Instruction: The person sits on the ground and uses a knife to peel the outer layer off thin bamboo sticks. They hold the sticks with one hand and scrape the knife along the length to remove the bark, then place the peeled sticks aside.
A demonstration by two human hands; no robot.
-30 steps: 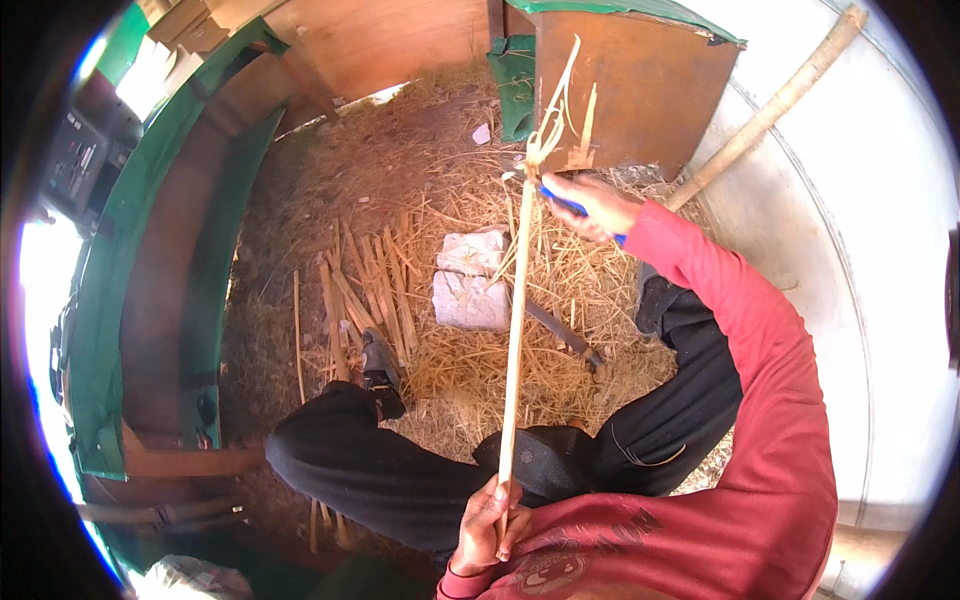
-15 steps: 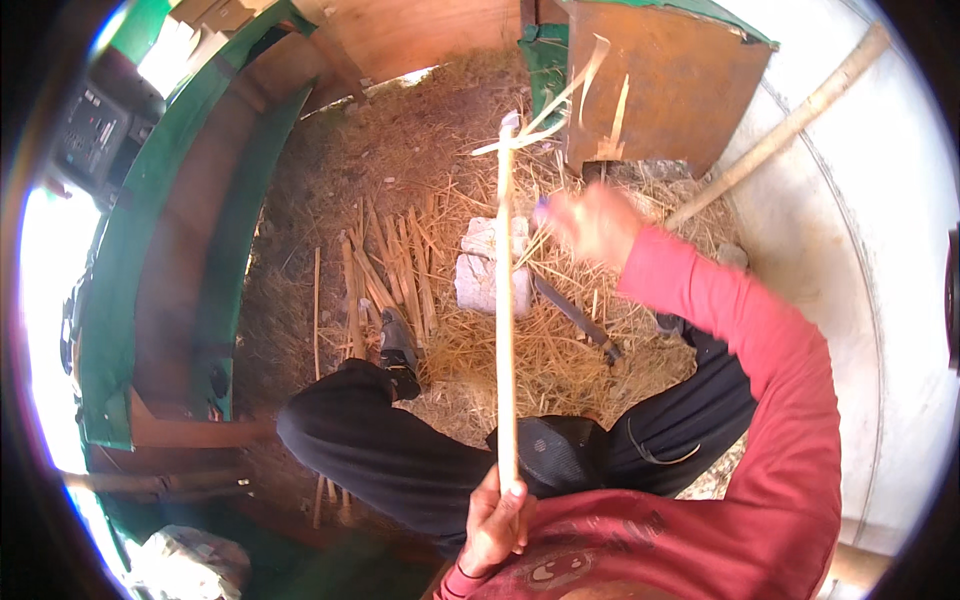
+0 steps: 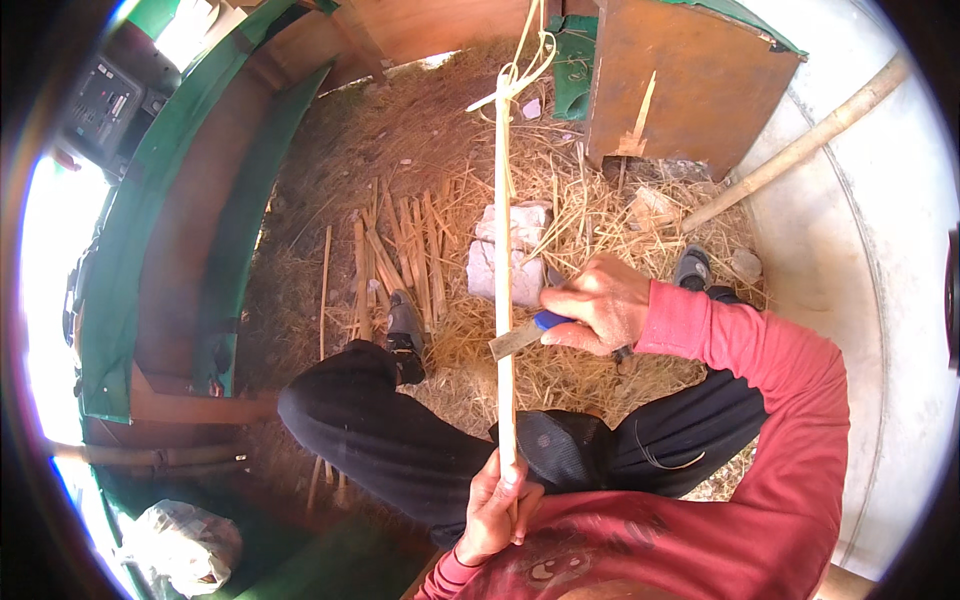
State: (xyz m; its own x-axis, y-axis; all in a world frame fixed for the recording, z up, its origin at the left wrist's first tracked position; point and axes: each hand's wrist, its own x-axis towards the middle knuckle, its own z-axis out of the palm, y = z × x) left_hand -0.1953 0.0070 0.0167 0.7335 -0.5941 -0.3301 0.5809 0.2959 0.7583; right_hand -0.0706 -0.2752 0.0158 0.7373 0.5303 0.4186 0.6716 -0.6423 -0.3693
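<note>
Down near the person's chest the left hand (image 3: 492,505) has its fingers wrapped tight round the bottom end of a long bamboo strip (image 3: 503,270), which stands upright and runs away over the black-trousered knees. Halfway up the strip, on its right, the right hand (image 3: 600,305) has its fingers closed on a blue-handled knife (image 3: 528,333), blade against the strip. Beyond the strip lie white stone blocks (image 3: 510,255), split bamboo slats (image 3: 400,255) on straw, and a brown board (image 3: 680,85).

I see a pale yellow stick (image 3: 503,250), a blue knife handle (image 3: 552,320), a red sleeve (image 3: 760,360), black trousers (image 3: 400,440), and green boards (image 3: 130,230).
</note>
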